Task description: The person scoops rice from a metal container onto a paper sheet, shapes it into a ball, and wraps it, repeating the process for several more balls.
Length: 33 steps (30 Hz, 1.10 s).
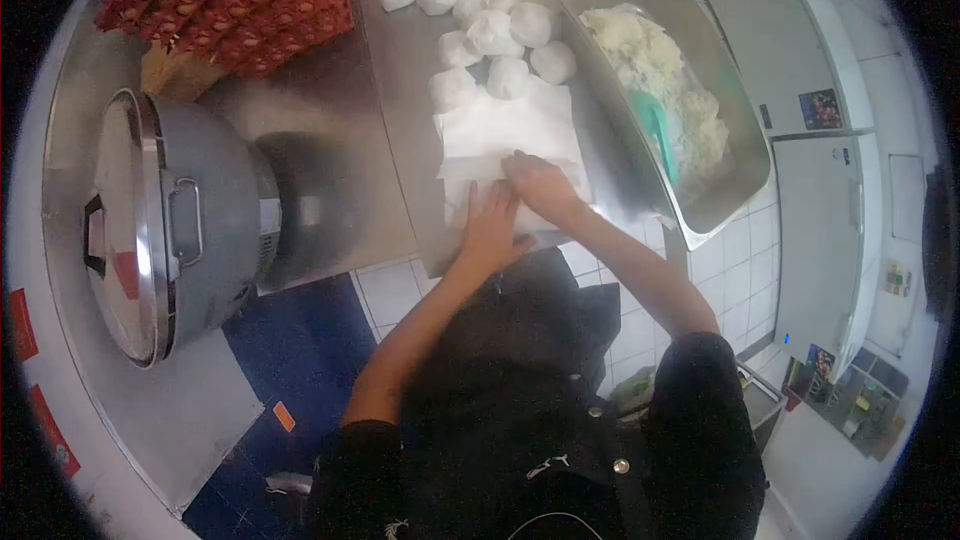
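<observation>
Here, left hand [492, 225] and right hand [540, 185] flat on white paper [505, 130], fingers outstretched, paper beneath hidden.

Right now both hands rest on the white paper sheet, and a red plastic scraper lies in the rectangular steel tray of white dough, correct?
No: the plastic scraper in the rectangular steel tray of white dough is teal, not red, as the head view shows. The left hand and right hand do rest on the white paper sheet.
</observation>
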Available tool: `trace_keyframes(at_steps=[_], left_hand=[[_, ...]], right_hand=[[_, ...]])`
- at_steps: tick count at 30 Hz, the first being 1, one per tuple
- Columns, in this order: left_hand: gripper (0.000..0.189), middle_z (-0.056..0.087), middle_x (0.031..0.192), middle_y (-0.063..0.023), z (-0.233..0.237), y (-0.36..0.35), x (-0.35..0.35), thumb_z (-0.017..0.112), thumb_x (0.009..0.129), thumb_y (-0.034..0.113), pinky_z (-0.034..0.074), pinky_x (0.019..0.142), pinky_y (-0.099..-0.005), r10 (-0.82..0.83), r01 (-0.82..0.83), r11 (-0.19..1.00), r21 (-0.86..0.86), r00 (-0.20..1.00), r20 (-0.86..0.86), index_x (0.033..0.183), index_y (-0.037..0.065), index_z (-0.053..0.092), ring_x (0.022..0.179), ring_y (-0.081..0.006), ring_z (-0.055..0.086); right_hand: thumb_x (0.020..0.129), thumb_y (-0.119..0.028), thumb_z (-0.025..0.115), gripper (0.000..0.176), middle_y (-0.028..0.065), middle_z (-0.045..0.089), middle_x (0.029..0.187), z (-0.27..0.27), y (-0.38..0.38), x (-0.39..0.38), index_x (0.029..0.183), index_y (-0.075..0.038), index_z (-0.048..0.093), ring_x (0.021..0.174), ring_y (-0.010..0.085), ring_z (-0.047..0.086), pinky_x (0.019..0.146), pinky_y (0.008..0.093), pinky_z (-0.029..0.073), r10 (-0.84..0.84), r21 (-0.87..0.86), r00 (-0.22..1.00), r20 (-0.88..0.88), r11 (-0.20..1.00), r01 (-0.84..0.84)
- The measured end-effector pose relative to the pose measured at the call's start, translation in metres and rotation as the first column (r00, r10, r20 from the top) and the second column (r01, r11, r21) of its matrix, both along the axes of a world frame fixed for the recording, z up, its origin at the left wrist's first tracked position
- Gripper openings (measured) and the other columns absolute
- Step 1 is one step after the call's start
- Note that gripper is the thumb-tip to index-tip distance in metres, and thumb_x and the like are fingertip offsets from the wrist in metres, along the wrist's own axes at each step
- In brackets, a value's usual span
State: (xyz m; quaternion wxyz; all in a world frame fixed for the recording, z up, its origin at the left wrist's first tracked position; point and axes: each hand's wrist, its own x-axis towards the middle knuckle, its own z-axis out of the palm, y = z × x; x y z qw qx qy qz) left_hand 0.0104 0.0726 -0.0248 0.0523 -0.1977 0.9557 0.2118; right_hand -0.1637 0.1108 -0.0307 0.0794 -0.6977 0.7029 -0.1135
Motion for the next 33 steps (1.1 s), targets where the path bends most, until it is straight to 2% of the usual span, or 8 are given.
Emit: trace_keyframes(at_steps=[2, 8, 11, 15, 21, 27, 30, 33], left_hand=[[0.088, 0.046, 0.144, -0.0182, -0.006, -0.002, 0.001, 0.073, 0.078, 0.049, 0.01, 0.118, -0.0628, 0.024, -0.023, 1.0, 0.016, 0.996, -0.084, 0.143, 0.0, 0.041, 0.138, -0.0351, 0.039], [0.077, 0.044, 0.147, -0.0161, -0.014, -0.027, 0.018, 0.071, 0.081, 0.037, 0.02, 0.117, -0.0583, -0.089, 0.102, 0.988, 0.118, 0.99, -0.11, 0.142, -0.002, 0.043, 0.141, -0.0323, 0.035], [0.068, 0.048, 0.143, -0.0166, 0.003, -0.026, 0.02, 0.072, 0.079, 0.022, 0.027, 0.116, -0.0525, -0.067, 0.032, 0.995, -0.09, 0.903, -0.424, 0.138, 0.0, 0.048, 0.135, -0.0321, 0.042], [0.059, 0.051, 0.14, -0.0184, -0.009, -0.039, 0.006, 0.071, 0.081, 0.016, 0.033, 0.114, -0.0481, -0.009, -0.01, 0.998, -0.061, 0.952, -0.305, 0.135, 0.001, 0.051, 0.132, -0.033, 0.046], [0.033, 0.057, 0.134, -0.0161, -0.04, -0.066, 0.019, 0.071, 0.083, 0.011, 0.038, 0.109, -0.0473, 0.046, -0.001, 0.99, 0.14, 0.948, -0.315, 0.115, 0.005, 0.068, 0.128, -0.0349, 0.049], [0.014, 0.065, 0.118, -0.0136, -0.034, -0.097, 0.002, 0.073, 0.082, 0.012, 0.045, 0.098, -0.042, -0.067, 0.096, 0.994, 0.055, 0.917, -0.394, 0.094, 0.006, 0.076, 0.116, -0.0329, 0.056], [0.015, 0.07, 0.107, -0.0132, -0.044, -0.104, -0.003, 0.072, 0.084, 0.01, 0.052, 0.088, -0.0368, 0.039, 0.059, 0.952, 0.301, 0.95, -0.308, 0.098, 0.003, 0.074, 0.102, -0.0271, 0.066], [0.013, 0.072, 0.102, -0.013, -0.045, -0.098, -0.007, 0.07, 0.087, 0.008, 0.055, 0.077, -0.034, 0.289, -0.131, 0.883, 0.45, 0.908, -0.302, 0.098, 0.001, 0.073, 0.087, -0.0214, 0.07]], right_hand=[[0.089, -0.014, 0.053, 0.05, 0.0259, 0.055, 0.135, 0.001, 0.018, 0.01, 0.133, 0.009, 0.047, 0.131, 0.0338, 0.051, 0.108, 0.0388, 0.043, -0.031, 0.033, 0.998, 0.052, 0.999, 0.03], [0.088, -0.016, 0.056, 0.066, 0.0265, 0.04, 0.149, 0.014, 0.033, 0.034, 0.145, 0.009, 0.034, 0.141, 0.0356, 0.038, 0.117, 0.0438, 0.031, -0.14, 0.009, 0.99, 0.021, 0.99, 0.14], [0.088, -0.019, 0.06, 0.07, 0.0255, 0.035, 0.153, 0.019, 0.042, 0.039, 0.146, 0.008, 0.033, 0.143, 0.0355, 0.034, 0.118, 0.0452, 0.029, -0.132, 0.005, 0.991, -0.02, 0.991, 0.133], [0.088, -0.022, 0.063, 0.073, 0.0245, 0.032, 0.155, -0.004, 0.057, 0.036, 0.147, 0.008, 0.031, 0.143, 0.0348, 0.034, 0.118, 0.0447, 0.029, -0.139, -0.074, 0.988, 0.07, 0.987, 0.144], [0.081, -0.011, 0.07, 0.053, 0.0205, 0.043, 0.147, -0.055, 0.084, 0.014, 0.13, 0.002, 0.054, 0.138, 0.034, 0.041, 0.115, 0.0452, 0.034, -0.288, 0.031, 0.755, 0.589, 0.942, 0.334], [0.075, -0.011, 0.073, 0.019, 0.0117, 0.054, 0.14, -0.02, 0.065, -0.021, 0.095, -0.008, 0.072, 0.134, 0.0357, 0.043, 0.106, 0.0463, 0.04, -0.201, -0.2, 0.956, 0.213, 0.949, 0.244], [0.08, -0.011, 0.073, 0.017, 0.0124, 0.071, 0.11, -0.041, 0.058, -0.037, 0.095, -0.006, 0.071, 0.106, 0.0301, 0.064, 0.096, 0.0405, 0.047, -0.131, -0.152, 0.889, 0.439, 0.964, 0.217], [0.085, -0.011, 0.07, 0.016, 0.0151, 0.072, 0.096, -0.03, 0.054, -0.031, 0.099, -0.003, 0.07, 0.088, 0.0316, 0.068, 0.084, 0.0393, 0.052, -0.42, 0.152, 0.59, 0.689, 0.881, 0.448]])
